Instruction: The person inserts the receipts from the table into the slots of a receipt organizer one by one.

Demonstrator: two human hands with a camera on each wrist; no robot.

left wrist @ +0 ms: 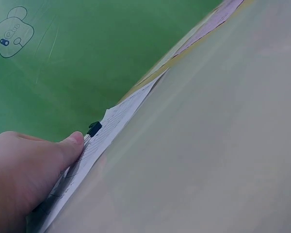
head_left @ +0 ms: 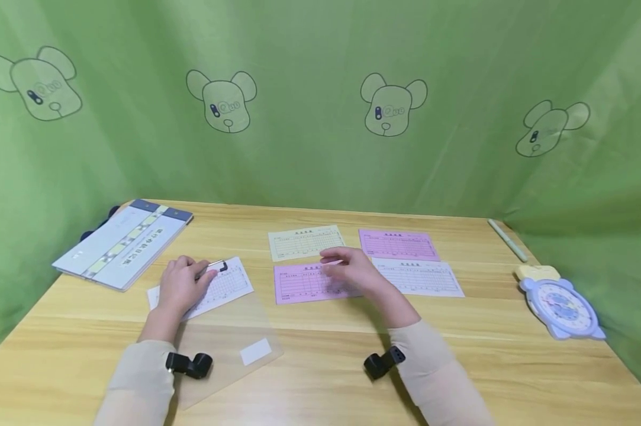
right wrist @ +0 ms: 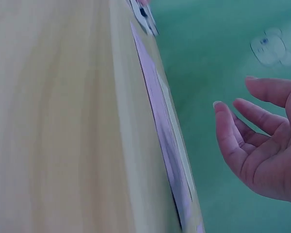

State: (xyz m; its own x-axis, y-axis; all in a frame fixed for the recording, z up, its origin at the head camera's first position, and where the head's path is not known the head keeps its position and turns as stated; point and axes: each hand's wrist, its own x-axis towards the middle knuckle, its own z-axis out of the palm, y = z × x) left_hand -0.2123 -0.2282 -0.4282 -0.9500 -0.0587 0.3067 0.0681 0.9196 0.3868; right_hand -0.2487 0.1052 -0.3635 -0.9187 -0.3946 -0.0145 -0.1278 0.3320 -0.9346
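Note:
My left hand (head_left: pixel 182 287) grips the metal clip (head_left: pixel 209 269) of a translucent clipboard (head_left: pixel 224 349), with the thumb lying along the clip near its black end. A white printed form (head_left: pixel 226 290) lies on the clipboard at the clip end, partly covered by that hand. In the left wrist view, the form's edge (left wrist: pixel 128 109) stands slightly off the board. My right hand (head_left: pixel 352 269) hovers over the nearer pink form (head_left: pixel 299 287), its fingers loosely bent and holding nothing. The right wrist view shows the hand (right wrist: pixel 266 141) apart from the pink sheet (right wrist: pixel 160 116).
Beyond lie a pale yellow form (head_left: pixel 305 242), another pink form (head_left: pixel 400 245) and a white form (head_left: pixel 421 278). A stack of booklets (head_left: pixel 123 245) is at the left. On the right are a light green pen (head_left: pixel 506 239), a yellowish block (head_left: pixel 537 272) and a blue clock (head_left: pixel 562 307).

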